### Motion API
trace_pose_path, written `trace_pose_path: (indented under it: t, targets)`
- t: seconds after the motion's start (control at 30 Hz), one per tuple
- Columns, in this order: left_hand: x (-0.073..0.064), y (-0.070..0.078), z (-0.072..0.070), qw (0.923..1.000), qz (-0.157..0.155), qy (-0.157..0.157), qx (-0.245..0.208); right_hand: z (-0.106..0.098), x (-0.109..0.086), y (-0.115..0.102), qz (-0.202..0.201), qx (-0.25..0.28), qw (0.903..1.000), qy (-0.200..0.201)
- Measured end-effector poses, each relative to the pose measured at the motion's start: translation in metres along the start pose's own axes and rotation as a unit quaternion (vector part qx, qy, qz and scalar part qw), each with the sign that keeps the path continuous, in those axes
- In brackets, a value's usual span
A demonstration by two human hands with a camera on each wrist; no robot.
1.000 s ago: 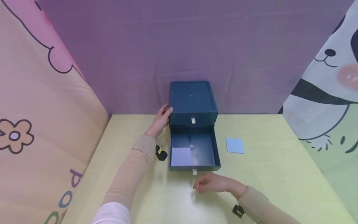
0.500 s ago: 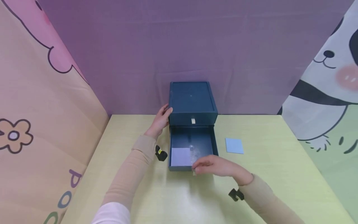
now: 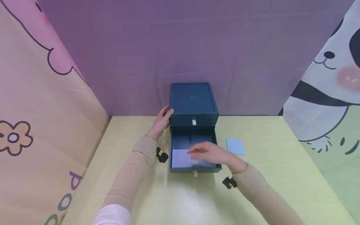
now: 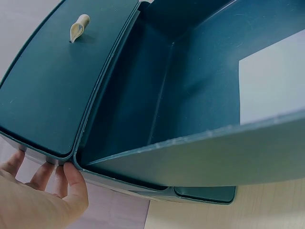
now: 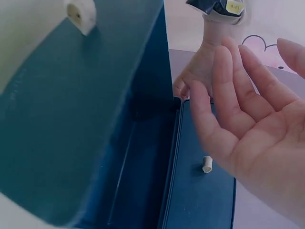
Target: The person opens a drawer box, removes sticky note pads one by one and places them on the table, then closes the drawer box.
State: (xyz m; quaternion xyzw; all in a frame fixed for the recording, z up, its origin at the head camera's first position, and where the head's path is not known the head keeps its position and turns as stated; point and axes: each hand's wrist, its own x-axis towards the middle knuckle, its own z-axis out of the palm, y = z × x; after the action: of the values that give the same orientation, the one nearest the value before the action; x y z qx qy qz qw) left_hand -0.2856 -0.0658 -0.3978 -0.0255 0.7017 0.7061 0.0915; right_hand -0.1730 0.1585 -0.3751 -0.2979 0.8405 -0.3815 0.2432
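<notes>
A dark blue drawer cabinet (image 3: 194, 98) stands against the back wall, its lower drawer (image 3: 195, 170) pulled far out. Inside that drawer, at the front left, lies a pale lilac paper square (image 3: 180, 157). My left hand (image 3: 161, 122) rests its fingertips against the cabinet's left side, as the left wrist view also shows with the fingers (image 4: 76, 183) fairly straight. Over the open drawer hovers my right hand (image 3: 209, 152), palm down and holding nothing. Its fingers (image 5: 224, 81) are extended and slightly bent in the right wrist view. Part of the drawer floor is hidden beneath it.
A light blue paper square (image 3: 235, 147) lies on the table (image 3: 281, 175) to the right of the drawer. The upper drawer is closed, with a small white pull tab (image 3: 194, 122); a similar tab (image 3: 195, 173) sits on the lower drawer. Purple cloth (image 3: 135, 56) hangs behind.
My right hand has moved from in front of the drawer, past its pull tab, up and forward to over the drawer. My left hand and the drawer have stayed put.
</notes>
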Motion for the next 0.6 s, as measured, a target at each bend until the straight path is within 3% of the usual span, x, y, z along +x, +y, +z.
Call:
trace_pose_path:
  t: [0.33,0.6]
  targets:
    - [0.0,0.0,0.002,0.9999,-0.001,0.011,0.0,-0.014,0.026,-0.013,0.006,-0.017,0.9994,0.028]
    - [0.001,-0.002,0.001,0.9999,0.001,0.013,0.0,-0.019,0.052,-0.01,0.015,-0.035,0.9984,0.041]
